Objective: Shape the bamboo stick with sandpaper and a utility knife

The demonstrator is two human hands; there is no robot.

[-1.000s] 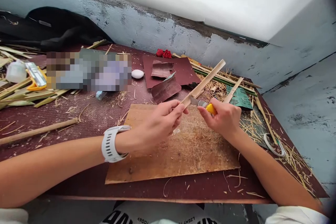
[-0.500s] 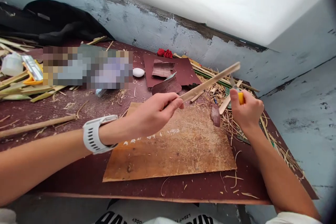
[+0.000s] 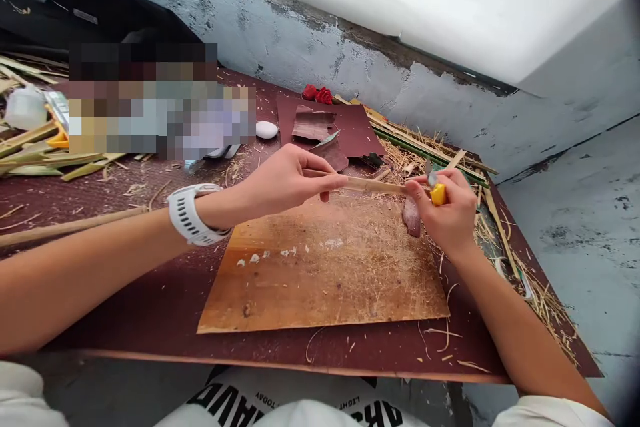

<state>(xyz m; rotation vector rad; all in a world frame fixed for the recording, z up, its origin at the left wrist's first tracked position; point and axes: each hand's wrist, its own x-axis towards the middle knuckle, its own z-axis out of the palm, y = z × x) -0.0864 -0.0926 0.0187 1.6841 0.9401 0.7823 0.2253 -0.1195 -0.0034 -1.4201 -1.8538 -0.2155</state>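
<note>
A thin pale strip (image 3: 376,186) runs nearly level between my two hands, above the far part of a wooden board (image 3: 320,280). My left hand (image 3: 305,180), with a white watch (image 3: 193,215) on its wrist, pinches the strip near its left part. At the strip's right end, my right hand (image 3: 447,207) touches it with thumb and fingers while closed round a yellow-handled knife (image 3: 439,195). The knife's grey blade points up and away. My fingers partly hide the strip's right end and the knife's handle.
A dark red table (image 3: 380,357) bears the board. Beyond it are brown sheath pieces (image 3: 313,124), red flowers (image 3: 324,95) and a white oval object (image 3: 267,130). Shavings and strips (image 3: 410,163) lie right. A long stick (image 3: 75,225), a black bag (image 3: 115,17) and a blurred patch are left.
The strip has swung from slanting up to the right to nearly level. My right hand has moved left and now touches its right end, the knife still held.
</note>
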